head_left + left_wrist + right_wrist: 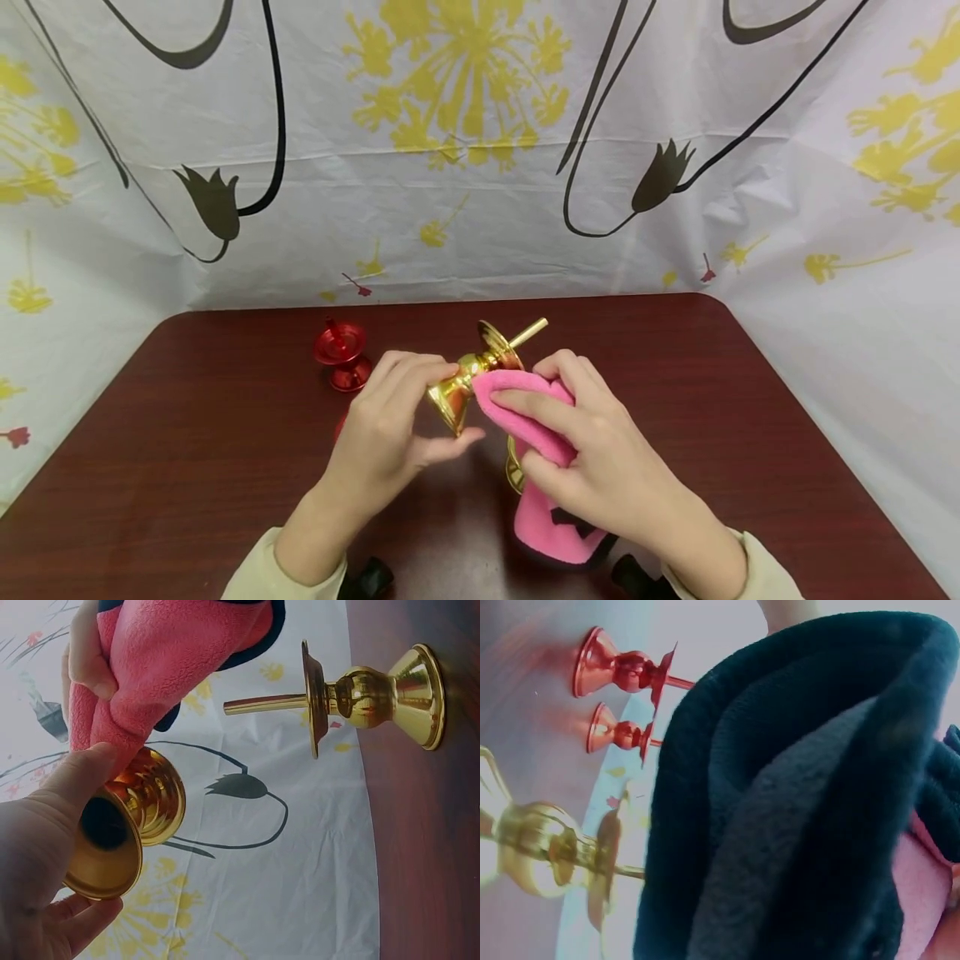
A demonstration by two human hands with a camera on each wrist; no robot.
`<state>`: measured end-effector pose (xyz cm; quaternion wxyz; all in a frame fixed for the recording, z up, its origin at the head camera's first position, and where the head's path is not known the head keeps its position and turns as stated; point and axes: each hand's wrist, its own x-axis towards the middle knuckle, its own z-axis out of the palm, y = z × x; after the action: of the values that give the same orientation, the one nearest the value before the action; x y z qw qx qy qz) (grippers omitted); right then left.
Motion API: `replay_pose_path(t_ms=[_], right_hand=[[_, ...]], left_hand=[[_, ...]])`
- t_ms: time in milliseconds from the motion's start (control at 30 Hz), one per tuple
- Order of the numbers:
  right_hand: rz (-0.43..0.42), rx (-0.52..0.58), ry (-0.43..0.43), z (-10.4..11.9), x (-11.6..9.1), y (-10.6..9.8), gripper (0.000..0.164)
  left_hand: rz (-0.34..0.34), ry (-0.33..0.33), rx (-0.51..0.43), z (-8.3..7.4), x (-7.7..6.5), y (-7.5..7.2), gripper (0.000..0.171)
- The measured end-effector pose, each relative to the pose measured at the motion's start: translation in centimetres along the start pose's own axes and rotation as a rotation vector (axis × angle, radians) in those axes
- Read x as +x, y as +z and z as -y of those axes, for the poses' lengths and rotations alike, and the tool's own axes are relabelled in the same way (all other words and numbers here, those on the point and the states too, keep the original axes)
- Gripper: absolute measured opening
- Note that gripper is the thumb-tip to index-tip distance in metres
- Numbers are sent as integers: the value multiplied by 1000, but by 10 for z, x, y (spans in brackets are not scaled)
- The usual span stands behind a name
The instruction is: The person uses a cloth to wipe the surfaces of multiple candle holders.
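My left hand (386, 429) grips a shiny gold candlestick (472, 367) by its flared base, tilted with its stem pointing up to the right. In the left wrist view the hollow underside of that base (112, 862) faces the camera. A pink cloth (528, 408) with a dark edge is pinched in my right hand (600, 442) and pressed against the candlestick's middle. Part of the cloth hangs below that hand, and its dark side fills much of the right wrist view. Another gold candlestick (367, 697) stands upright on the table, largely covered by the cloth in the head view.
Two red candlesticks, a nearer one (634, 671) and a farther one (622, 736), stand at the left. My left hand nearly hides one of them in the head view. Behind the dark wooden table (225, 467) hangs a white floral-patterned sheet (465, 225).
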<state>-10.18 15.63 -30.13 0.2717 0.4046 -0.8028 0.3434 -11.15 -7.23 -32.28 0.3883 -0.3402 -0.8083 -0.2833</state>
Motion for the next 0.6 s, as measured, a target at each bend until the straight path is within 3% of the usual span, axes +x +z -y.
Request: replay_pose_path(t_ms=[133, 367, 600], right_hand=[[-40, 44, -3, -1, 1, 5, 47], [-155, 114, -30, -3, 5, 14, 49], [-256, 154, -45, -5, 9, 21, 45]], left_hand=[[-62, -53, -58, 0, 0, 2, 59], [-185, -225, -195, -5, 1, 7, 60], [-257, -414, -423, -14, 6, 9, 54]])
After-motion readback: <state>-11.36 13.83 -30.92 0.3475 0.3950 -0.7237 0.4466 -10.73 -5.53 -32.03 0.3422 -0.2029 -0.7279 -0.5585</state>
